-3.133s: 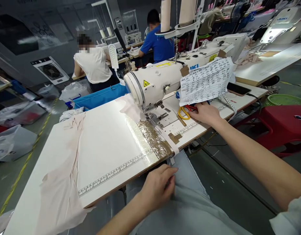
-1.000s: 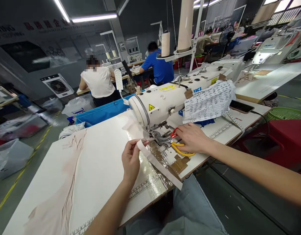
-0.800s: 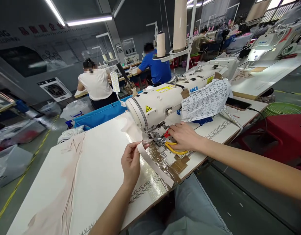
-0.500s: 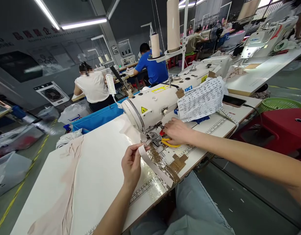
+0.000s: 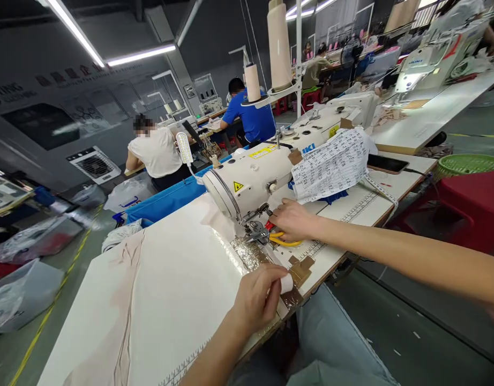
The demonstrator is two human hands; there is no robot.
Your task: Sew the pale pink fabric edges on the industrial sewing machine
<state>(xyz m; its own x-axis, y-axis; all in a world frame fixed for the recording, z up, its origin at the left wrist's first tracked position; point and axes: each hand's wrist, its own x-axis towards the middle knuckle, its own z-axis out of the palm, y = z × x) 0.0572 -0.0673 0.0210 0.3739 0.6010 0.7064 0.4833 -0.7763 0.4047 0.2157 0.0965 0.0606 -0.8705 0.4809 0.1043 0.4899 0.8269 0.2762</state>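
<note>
A pale strip (image 5: 286, 283) is pinched in my left hand (image 5: 260, 295), low over the front edge of the table (image 5: 170, 279). My right hand (image 5: 292, 220) is closed on yellow-handled scissors (image 5: 285, 240), beside the needle area of a white sewing machine (image 5: 251, 179). The scissor blades point left, over the metal plate under the machine head. Shiny brown tape (image 5: 251, 254) covers the table between the two hands. Pale pink fabric (image 5: 118, 311) lies along the table's left side, and another pale piece (image 5: 218, 217) rests by the machine head.
A handwritten sheet (image 5: 331, 166) hangs on the machine, with a phone (image 5: 387, 163) to its right. Thread cones (image 5: 279, 48) stand behind. A red stool (image 5: 472, 203) and a green basket (image 5: 472, 163) are at right. People sit at machines further back.
My left hand has moved right and toward the table's front edge, with the strip now mostly hidden in its fingers. My right hand stays by the machine with the scissors.
</note>
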